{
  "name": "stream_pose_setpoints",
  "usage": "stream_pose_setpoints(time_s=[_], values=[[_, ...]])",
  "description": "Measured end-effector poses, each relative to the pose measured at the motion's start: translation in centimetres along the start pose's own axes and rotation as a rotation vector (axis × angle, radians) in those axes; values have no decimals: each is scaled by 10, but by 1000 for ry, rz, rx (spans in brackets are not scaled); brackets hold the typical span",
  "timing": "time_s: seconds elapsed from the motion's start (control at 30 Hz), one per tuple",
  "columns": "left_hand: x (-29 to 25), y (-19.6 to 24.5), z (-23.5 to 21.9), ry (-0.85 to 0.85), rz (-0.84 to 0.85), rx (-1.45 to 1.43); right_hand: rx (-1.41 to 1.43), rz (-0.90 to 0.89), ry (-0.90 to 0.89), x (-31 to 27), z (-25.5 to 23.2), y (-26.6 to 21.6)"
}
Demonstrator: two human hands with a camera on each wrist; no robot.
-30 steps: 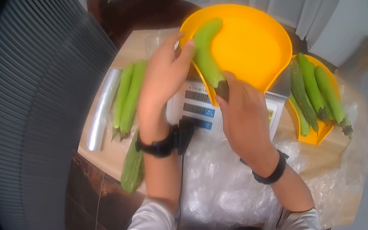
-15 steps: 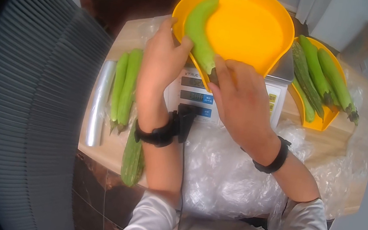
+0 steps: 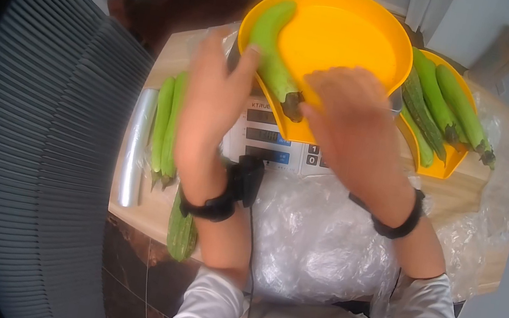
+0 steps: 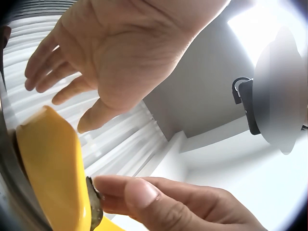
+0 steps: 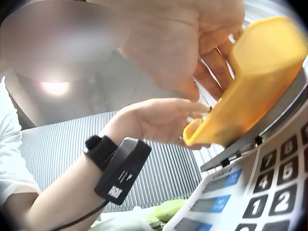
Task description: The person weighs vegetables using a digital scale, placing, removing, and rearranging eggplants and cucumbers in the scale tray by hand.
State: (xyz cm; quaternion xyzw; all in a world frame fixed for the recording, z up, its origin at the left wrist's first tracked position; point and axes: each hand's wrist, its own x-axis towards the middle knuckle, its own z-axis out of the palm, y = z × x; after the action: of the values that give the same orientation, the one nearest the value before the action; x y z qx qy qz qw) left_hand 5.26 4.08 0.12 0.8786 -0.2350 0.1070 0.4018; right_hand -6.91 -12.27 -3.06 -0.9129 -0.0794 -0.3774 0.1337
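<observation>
A curved light green gourd (image 3: 271,44) with a dark end lies along the left side of a yellow scale pan (image 3: 348,43). The pan sits on a white weighing scale (image 3: 294,160). My left hand (image 3: 212,101) is beside the pan's left rim, thumb toward the gourd; its fingers spread loosely in the left wrist view. Just right of the gourd's dark end is my right hand (image 3: 360,133), blurred, over the pan's front. Its thumb and fingers show near that end (image 4: 95,204) in the left wrist view, not wrapped around it.
A second yellow pan (image 3: 424,162) on the right holds several green gourds (image 3: 458,109). Left of the scale lie two slim gourds (image 3: 169,124), a striped one (image 3: 182,231) and a clear film roll (image 3: 137,146). Crumpled clear plastic (image 3: 322,238) covers the table's front.
My right hand has let go of the gourd's dark end and shifted right. My left hand has drawn slightly left, away from the gourd. The gourd stays in the pan.
</observation>
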Motion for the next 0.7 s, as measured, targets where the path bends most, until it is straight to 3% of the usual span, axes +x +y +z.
stream_pose_setpoints(time_s=[0.1, 0.17, 0.23, 0.3, 0.37, 0.4, 0.47, 0.6, 0.67, 0.7], values=[[-8, 13, -19, 304, 32, -36, 24, 139, 139, 2, -27, 25], [-15, 23, -36, 427, 70, -227, -96, 284, 315, 2, -40, 54], [-22, 28, -51, 517, 108, -351, -331, 351, 340, -4, -53, 96], [-27, 32, -60, 603, 119, -342, -482, 549, 134, -24, -60, 139], [-33, 42, -64, 620, 127, -373, -558, 840, -249, -34, -60, 163], [-35, 46, -63, 638, 134, -416, -558, 842, -246, -37, -56, 168], [-37, 51, -61, 651, 158, -470, -664, 910, -479, -41, -51, 172], [-36, 48, -64, 579, 184, -462, -692, 906, -322, -50, -50, 188], [-37, 49, -63, 539, 188, -481, -556, 1127, -383, -48, -63, 193], [-36, 48, -63, 541, 188, -480, -555, 1125, -383, -52, -66, 195]])
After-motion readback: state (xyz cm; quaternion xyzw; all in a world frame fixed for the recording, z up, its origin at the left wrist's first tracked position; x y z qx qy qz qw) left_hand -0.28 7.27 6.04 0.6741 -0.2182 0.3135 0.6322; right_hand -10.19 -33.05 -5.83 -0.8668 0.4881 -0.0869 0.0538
